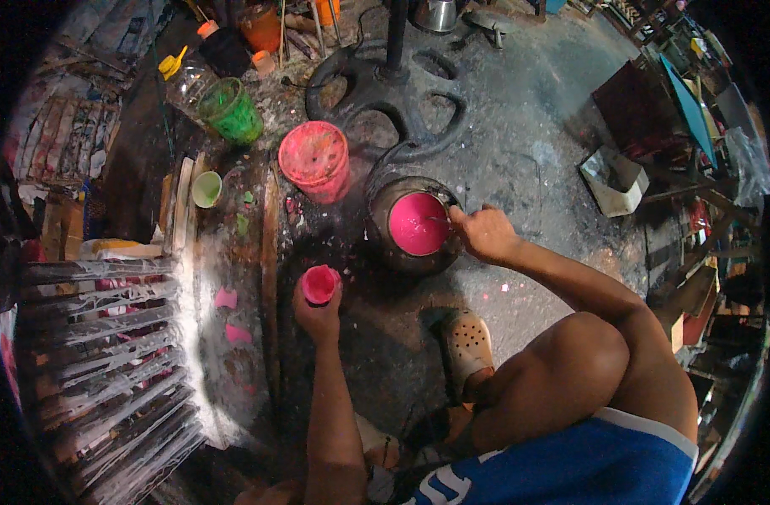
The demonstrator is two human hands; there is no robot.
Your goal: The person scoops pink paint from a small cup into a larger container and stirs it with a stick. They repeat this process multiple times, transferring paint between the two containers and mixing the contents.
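My left hand [318, 311] is wrapped round a small cup [320, 284] whose inside is coated bright pink. Off to the right, a round dark pot [394, 252] stands on the floor, holding glossy pink liquid [416, 225]. At the pot's right rim my right hand [484, 234] is closed on a thin utensil [436, 220] that reaches into the liquid. The utensil's lower end is sunk, so its kind cannot be told. Behind the pot and to its left sits a pink-smeared bucket [315, 160].
A black metal base with a post [393, 71] stands beyond the pot. Left are a green-stained container [231, 111], a pale green cup [207, 189], wooden strips [270, 278] and a rack of white-coated slats [116, 328]. A box [614, 181] lies at right. My sandalled foot [469, 343] is near the pot.
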